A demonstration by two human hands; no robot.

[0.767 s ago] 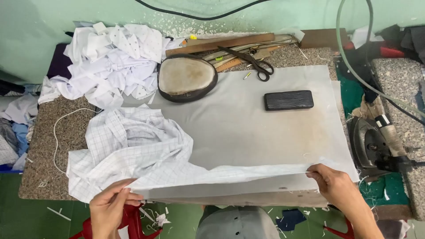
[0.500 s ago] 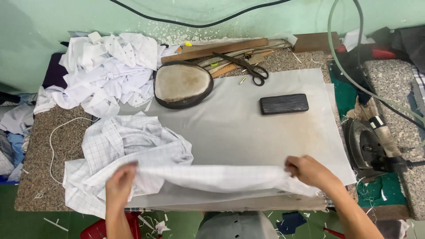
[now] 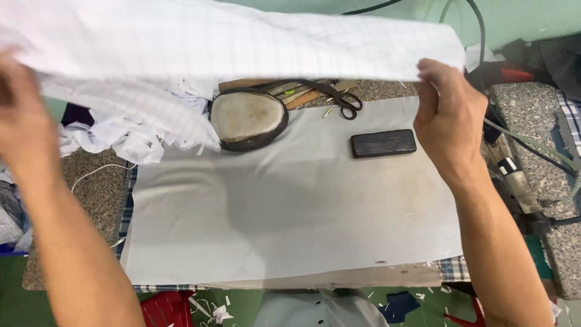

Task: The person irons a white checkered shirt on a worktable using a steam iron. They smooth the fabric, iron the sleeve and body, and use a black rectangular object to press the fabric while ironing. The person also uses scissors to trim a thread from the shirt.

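Note:
Both my hands hold a white checked cloth piece (image 3: 230, 42) stretched out in the air above the table. My left hand (image 3: 24, 115) grips its left end, blurred, at the left edge of the view. My right hand (image 3: 451, 115) pinches its right corner, above the right side of the grey pressing cloth (image 3: 284, 218) that covers the table. Part of the white fabric hangs down at the left over the pile behind it.
An oval padded pressing form (image 3: 247, 118) sits at the back of the grey cloth. Black scissors (image 3: 339, 100) and wooden sticks lie behind it. A dark rectangular block (image 3: 384, 143) lies at the right. White fabric pieces (image 3: 115, 136) are piled at the left. An iron with hoses (image 3: 520, 181) stands at the right.
My hands have lifted the white cloth from the table's front edge high up and away from me, spreading it wide in the air. The crumpled part has left the grey cloth.

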